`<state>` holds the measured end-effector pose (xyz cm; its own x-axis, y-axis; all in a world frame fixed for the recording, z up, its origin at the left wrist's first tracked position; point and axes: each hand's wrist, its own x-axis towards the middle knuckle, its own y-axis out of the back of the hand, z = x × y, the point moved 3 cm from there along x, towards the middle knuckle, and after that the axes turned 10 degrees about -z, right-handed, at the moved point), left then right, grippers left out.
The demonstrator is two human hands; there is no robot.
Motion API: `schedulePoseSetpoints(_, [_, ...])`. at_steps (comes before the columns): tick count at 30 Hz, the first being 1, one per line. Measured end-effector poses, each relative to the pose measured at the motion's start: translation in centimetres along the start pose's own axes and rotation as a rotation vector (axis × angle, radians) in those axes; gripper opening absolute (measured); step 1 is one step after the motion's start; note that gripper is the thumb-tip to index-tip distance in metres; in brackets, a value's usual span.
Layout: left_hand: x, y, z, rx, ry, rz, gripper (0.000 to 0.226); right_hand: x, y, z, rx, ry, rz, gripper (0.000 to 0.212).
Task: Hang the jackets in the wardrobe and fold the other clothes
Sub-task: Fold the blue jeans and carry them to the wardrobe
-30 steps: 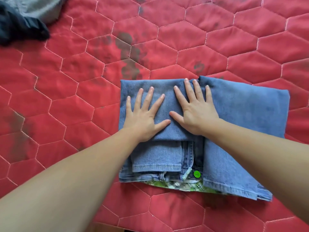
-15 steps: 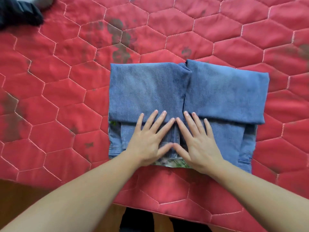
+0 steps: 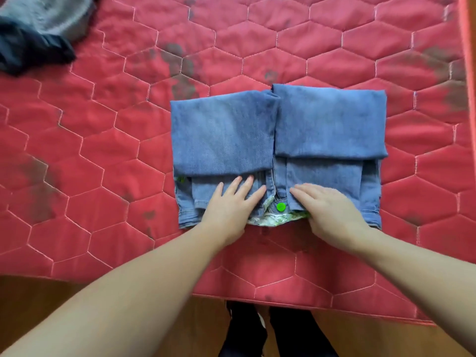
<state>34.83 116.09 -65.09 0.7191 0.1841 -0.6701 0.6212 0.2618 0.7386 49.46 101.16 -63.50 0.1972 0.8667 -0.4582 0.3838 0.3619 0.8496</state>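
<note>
A pair of blue jeans (image 3: pixel 278 140) lies folded on the red quilted mattress (image 3: pixel 103 150), both legs doubled back over the waist part. A green button (image 3: pixel 280 207) and a green patterned lining show at the waistband, on the near edge. My left hand (image 3: pixel 231 210) rests flat on the waistband left of the button, fingers spread. My right hand (image 3: pixel 332 212) lies flat on the waistband to the right of the button. Neither hand grips the cloth.
A heap of grey and dark clothes (image 3: pixel 38 29) sits at the mattress's far left corner. The mattress's near edge (image 3: pixel 283 302) runs just below the jeans, with wooden floor (image 3: pixel 38 300) beyond it and my dark-trousered legs (image 3: pixel 270 331) below.
Both hands slid from the far, folded part of the jeans toward me onto the waistband, then spread apart to either side of the button. The view pulled back.
</note>
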Motion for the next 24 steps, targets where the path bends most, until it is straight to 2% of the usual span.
schedulePoseSetpoints(2, [-0.2, 1.9, -0.6, -0.135, -0.028, -0.015, 0.081, 0.4, 1.4, 0.5, -0.031, -0.085, -0.063, 0.030])
schedulePoseSetpoints(5, [-0.5, 5.1, -2.2, -0.257, 0.020, 0.073, 0.068, 1.2, 4.6, 1.6, -0.116, -0.138, -0.054, 0.013])
schedulePoseSetpoints(8, [-0.1, 8.4, -4.7, -0.351, 0.166, 0.097, 0.042, 2.7, 8.6, 2.2, -0.157, -0.151, 0.001, 0.013])
schedulePoseSetpoints(12, [1.3, 11.8, -6.9, -0.324, 0.207, 0.053, 0.015, 6.1, 13.0, 3.2, -0.212, -0.167, 0.015, 0.015])
schedulePoseSetpoints(18, [5.3, 15.6, -9.7, -0.204, 0.208, 0.096, 0.008, 11.8, 14.9, 6.2, -0.249, -0.214, 0.037, 0.019])
schedulePoseSetpoints(21, [7.6, 16.2, -10.3, -0.029, 0.226, 0.186, 0.010, 13.6, 13.9, 7.7, -0.207, -0.204, 0.069, 0.008])
schedulePoseSetpoints(24, [9.4, 15.3, -10.7, 0.065, 0.200, 0.300, 0.010, 14.7, 12.5, 8.9, -0.127, -0.187, 0.136, 0.007])
